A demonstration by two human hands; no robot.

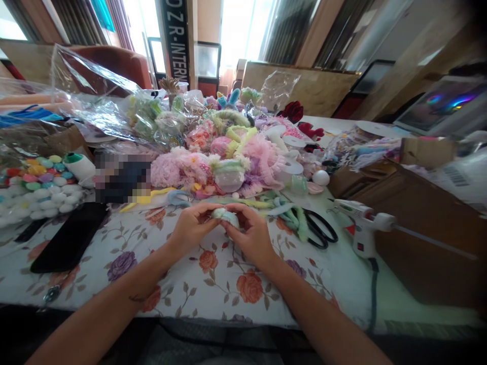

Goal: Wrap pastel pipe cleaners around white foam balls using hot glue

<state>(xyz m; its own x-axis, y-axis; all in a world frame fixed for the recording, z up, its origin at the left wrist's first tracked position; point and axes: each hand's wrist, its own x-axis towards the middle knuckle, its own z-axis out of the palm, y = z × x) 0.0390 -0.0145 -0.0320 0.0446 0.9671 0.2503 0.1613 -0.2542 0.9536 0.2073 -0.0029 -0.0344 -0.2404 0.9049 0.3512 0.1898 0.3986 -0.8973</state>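
Note:
A small, rounded pale green and white piece (227,217) is held up between both hands, above the flowered tablecloth (167,299). From the left, the fingertips and thumb of my left hand (194,223) pinch it. My right hand (249,230) grips its other side, thumb in front and fingers curled behind. The fingers cover part of the piece, and its exact kind cannot be made out. Just behind the hands lie fuzzy pipe cleaners in yellow, blue and green (292,215). Black-handled scissors (321,228) rest to the right of them, partly covered.
A white glue gun (359,223) stands at right beside a cardboard box (426,243). A black phone (70,238) lies at left, near bags of pompoms (45,190). Heaped pink yarn and trimmings (182,170) fill the back, with a white ball (320,177) at their right.

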